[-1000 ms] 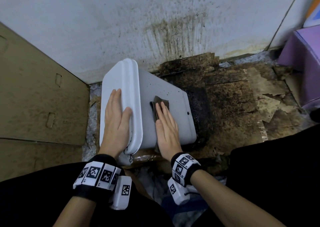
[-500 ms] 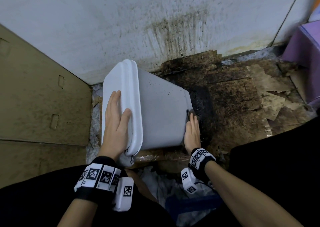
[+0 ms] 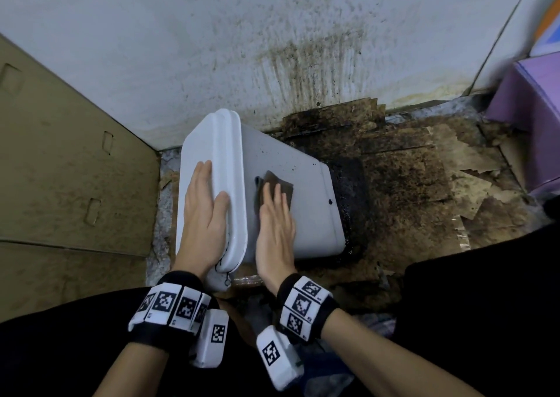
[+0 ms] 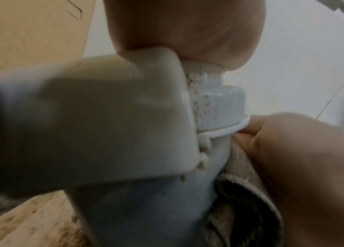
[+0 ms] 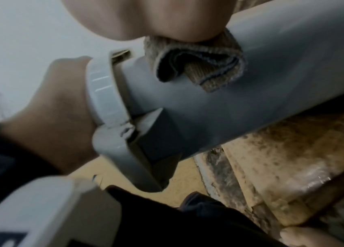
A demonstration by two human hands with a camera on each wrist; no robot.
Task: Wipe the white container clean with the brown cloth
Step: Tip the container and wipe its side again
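The white container (image 3: 306, 181) lies on its side on the stained floor, lid end to the left. My left hand (image 3: 206, 208) lies flat on the lid (image 3: 198, 145) with straight fingers, thumb over the rim. With straight fingers, my right hand (image 3: 274, 214) presses the folded brown cloth (image 3: 283, 186) flat onto the container's upper side wall. The right wrist view shows the cloth (image 5: 196, 66) bunched under my palm against the grey-white wall (image 5: 272, 70). In the left wrist view the lid's rim (image 4: 222, 107) and the cloth (image 4: 241, 188) are close up and blurred.
A dirty white wall (image 3: 272, 32) stands right behind the container. Flattened cardboard (image 3: 60, 160) leans at the left. Dark, wet, peeling cardboard (image 3: 424, 190) covers the floor to the right. A purple box (image 3: 533, 108) sits at the far right. My black-clad knees fill the bottom.
My right hand went with the cloth to the container's right bottom end half a second ago, and has come back onto the upper side wall near the lid. The left hand stayed on the lid.
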